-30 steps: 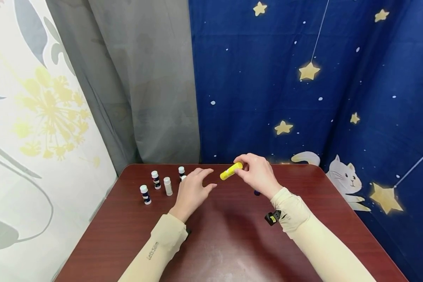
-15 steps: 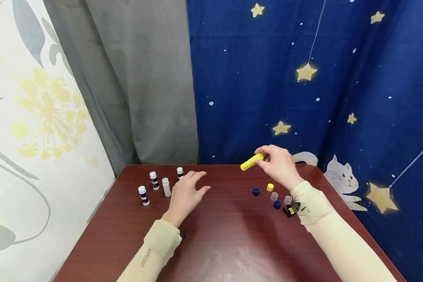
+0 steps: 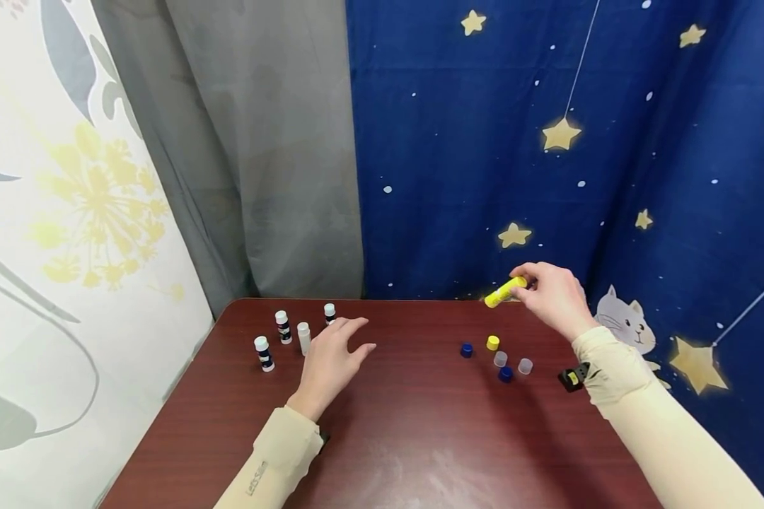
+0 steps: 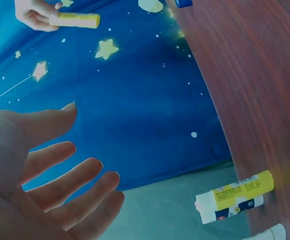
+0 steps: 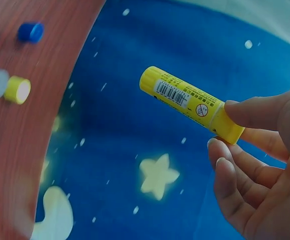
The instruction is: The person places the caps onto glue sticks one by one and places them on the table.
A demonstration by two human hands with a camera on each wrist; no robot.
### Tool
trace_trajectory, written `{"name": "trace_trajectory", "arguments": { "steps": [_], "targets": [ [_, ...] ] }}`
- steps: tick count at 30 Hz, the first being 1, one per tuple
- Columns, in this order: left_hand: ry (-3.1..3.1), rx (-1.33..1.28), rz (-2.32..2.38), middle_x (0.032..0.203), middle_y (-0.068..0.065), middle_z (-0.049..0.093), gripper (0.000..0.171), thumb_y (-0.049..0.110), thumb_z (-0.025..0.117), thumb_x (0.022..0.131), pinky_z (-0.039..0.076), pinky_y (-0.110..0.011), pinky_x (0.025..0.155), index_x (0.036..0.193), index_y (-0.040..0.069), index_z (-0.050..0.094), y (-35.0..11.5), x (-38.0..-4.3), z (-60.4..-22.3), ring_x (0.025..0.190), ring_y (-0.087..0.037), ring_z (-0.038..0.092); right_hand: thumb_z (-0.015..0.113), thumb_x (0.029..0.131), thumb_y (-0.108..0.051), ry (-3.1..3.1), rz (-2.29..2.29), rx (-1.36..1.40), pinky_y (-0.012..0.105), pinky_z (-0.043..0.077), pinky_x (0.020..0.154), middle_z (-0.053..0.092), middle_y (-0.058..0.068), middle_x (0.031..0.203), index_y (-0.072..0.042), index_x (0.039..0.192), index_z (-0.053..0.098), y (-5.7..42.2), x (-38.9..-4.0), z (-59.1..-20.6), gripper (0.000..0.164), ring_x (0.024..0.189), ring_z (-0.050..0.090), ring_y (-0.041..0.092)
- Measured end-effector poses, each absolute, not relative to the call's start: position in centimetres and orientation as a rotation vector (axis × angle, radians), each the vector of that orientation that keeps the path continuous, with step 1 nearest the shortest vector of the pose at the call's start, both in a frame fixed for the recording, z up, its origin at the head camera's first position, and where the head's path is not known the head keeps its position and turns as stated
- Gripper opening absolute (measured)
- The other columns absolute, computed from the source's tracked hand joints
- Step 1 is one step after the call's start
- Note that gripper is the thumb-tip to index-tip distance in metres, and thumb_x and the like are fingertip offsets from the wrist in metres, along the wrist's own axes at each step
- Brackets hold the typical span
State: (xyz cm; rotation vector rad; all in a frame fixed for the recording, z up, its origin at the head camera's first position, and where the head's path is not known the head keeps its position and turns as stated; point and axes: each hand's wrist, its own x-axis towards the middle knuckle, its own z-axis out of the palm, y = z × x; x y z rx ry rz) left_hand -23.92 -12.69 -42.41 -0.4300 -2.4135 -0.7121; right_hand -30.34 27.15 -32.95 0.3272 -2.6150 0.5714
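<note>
My right hand (image 3: 555, 298) pinches a yellow glue stick (image 3: 505, 292) by one end, above the table's far right part. In the right wrist view the glue stick (image 5: 187, 102) lies slantwise, barcode showing, thumb and fingertips at its right end. My left hand (image 3: 331, 360) holds nothing; its fingers are spread, thumb apart, in the left wrist view. Near it stand uncapped glue sticks with white tops: dark-labelled ones (image 3: 264, 353) and a whitish one (image 3: 303, 338). A yellow glue stick (image 4: 245, 191) with a white top shows in the left wrist view; my left hand hides it in the head view.
Loose caps lie on the right of the brown table (image 3: 414, 424): a yellow cap (image 3: 493, 343), blue caps (image 3: 467, 350) and clear caps (image 3: 525, 366). A grey curtain (image 3: 293, 155) and a blue star-patterned curtain (image 3: 452, 162) hang behind the table's far edge.
My right hand has carried the yellow glue stick to the right, away from my left hand, uncovering the caps. My left hand has drawn slightly left and down, staying empty.
</note>
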Motion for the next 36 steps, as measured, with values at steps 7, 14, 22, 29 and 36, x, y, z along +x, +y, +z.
{"name": "trace_trajectory", "arguments": {
  "steps": [7,14,22,29,36],
  "targets": [
    [-2.416,-0.401,-0.744,0.114,0.002,0.068,0.048,0.029,0.085,0.083,0.056,-0.037,0.084,0.128,0.021,0.069,-13.2,-23.6,-42.8,0.098,-0.016,0.066,0.078,0.089,-0.021,-2.681,0.545,0.258,0.046,0.050,0.067,0.070,0.012,0.098,-0.010,0.112,0.073,31.1,-30.7,-33.3,0.026,0.079,0.063,0.027],
    [-2.441,-0.372,-0.753,0.115,0.002,0.068,0.047,0.031,0.084,0.085,0.056,-0.039,0.083,0.128,0.022,0.069,-13.2,-23.3,-43.2,0.100,-0.017,0.066,0.076,0.087,-0.018,-2.727,0.463,0.227,0.041,0.044,0.059,0.070,0.010,0.091,-0.010,0.111,0.074,34.8,-31.8,-33.7,0.025,0.077,0.060,0.028],
    [-2.446,-0.318,-0.734,0.118,0.002,0.067,0.045,0.031,0.085,0.083,0.056,-0.041,0.075,0.125,0.022,0.071,-14.4,-22.4,-44.2,0.095,-0.018,0.067,0.077,0.085,-0.020,-2.781,0.410,0.211,0.039,0.044,0.053,0.070,0.008,0.086,-0.008,0.107,0.074,38.4,-32.5,-35.3,0.026,0.075,0.059,0.028],
    [-2.440,-0.304,-0.768,0.114,0.002,0.067,0.045,0.031,0.085,0.084,0.056,-0.038,0.076,0.125,0.021,0.070,-15.0,-22.4,-44.8,0.092,-0.017,0.067,0.076,0.083,-0.018,-2.819,0.363,0.163,0.039,0.043,0.053,0.069,0.014,0.089,-0.005,0.105,0.074,41.4,-32.6,-37.1,0.025,0.075,0.059,0.030],
    [-2.349,-0.295,-0.809,0.113,-0.001,0.068,0.044,0.031,0.085,0.083,0.057,-0.038,0.076,0.122,0.018,0.072,-15.2,-22.1,-45.0,0.092,-0.018,0.067,0.076,0.086,-0.019,-2.880,0.377,0.129,0.048,0.050,0.058,0.068,0.025,0.101,-0.001,0.110,0.072,43.5,-33.0,-38.6,0.030,0.083,0.062,0.037]
  ]
}}
